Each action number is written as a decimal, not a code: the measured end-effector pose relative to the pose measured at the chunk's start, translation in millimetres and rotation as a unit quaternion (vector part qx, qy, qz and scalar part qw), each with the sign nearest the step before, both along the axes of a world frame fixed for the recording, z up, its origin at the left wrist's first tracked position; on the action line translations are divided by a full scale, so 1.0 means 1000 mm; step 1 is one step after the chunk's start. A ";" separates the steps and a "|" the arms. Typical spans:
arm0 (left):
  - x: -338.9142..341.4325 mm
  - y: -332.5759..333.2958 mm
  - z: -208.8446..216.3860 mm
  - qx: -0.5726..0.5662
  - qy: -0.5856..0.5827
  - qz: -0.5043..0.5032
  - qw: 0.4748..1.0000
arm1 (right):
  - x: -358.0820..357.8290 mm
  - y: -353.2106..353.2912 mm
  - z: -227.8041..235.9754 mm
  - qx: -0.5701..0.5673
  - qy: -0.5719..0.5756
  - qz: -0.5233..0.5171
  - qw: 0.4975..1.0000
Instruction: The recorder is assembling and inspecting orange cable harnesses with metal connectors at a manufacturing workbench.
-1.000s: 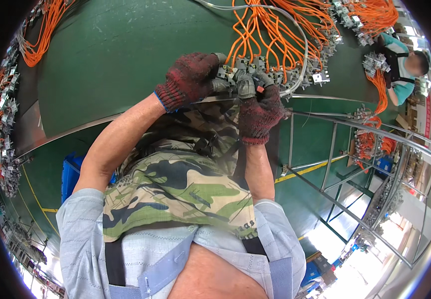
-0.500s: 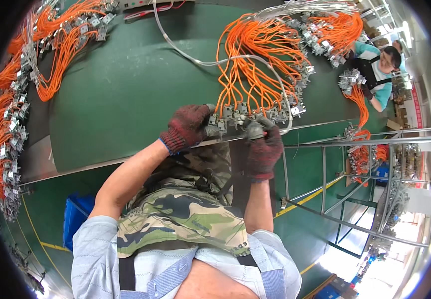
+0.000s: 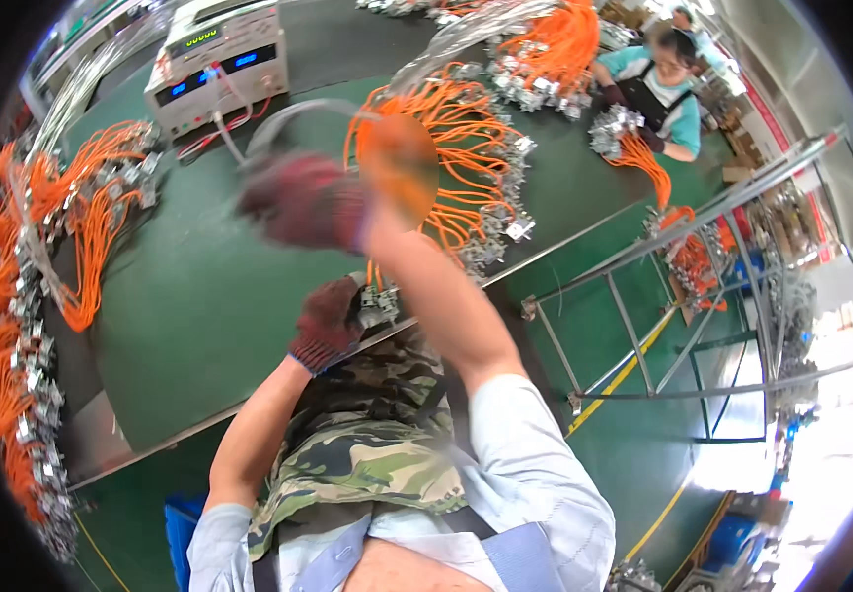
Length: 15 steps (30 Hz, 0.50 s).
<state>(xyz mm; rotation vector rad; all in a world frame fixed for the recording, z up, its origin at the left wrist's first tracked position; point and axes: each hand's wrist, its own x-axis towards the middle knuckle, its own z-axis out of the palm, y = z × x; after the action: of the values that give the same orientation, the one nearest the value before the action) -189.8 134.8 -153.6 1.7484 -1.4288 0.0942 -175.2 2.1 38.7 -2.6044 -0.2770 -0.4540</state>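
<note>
My left hand (image 3: 328,321), in a dark red knitted glove with grey fingertips, is closed at the near table edge on grey metal connectors (image 3: 379,306) with orange cables. My right hand (image 3: 308,202), gloved alike, is raised over the table, my forearm crossing in front of the cables. Motion smears its fingers, so whether it holds anything is unclear. A clear tube (image 3: 293,111) arcs blurred just above it. Orange cables (image 3: 471,163) fan out right of my hands and end in a row of metal connectors (image 3: 520,187) along the right.
A white bench instrument (image 3: 219,69) with lit displays and leads stands at the back left. More orange cable bundles (image 3: 96,232) lie left. A co-worker (image 3: 658,94) is at the table's far right. A metal frame rack (image 3: 633,326) stands beside the table's right edge.
My right hand has lifted off the connectors and swung left and away over the table. My left hand stays at the connectors. The view has turned, bringing the instrument fully into sight.
</note>
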 end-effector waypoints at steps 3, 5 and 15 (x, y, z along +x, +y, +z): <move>0.004 0.003 -0.009 0.107 0.050 -0.008 0.993 | 0.024 0.008 -0.006 0.131 0.091 0.127 0.979; 0.004 0.004 -0.012 0.098 0.021 0.004 0.995 | 0.026 -0.005 -0.009 0.310 0.162 0.099 0.931; 0.011 0.000 0.030 0.091 0.050 -0.045 0.994 | 0.078 -0.194 -0.135 0.255 -0.254 -0.439 0.823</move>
<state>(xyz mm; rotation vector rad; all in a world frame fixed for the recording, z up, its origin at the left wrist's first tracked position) -179.3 134.3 -123.9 1.8056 -1.4781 -0.1751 -97.2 -191.9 -96.7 -1.8842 0.8207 -1.3232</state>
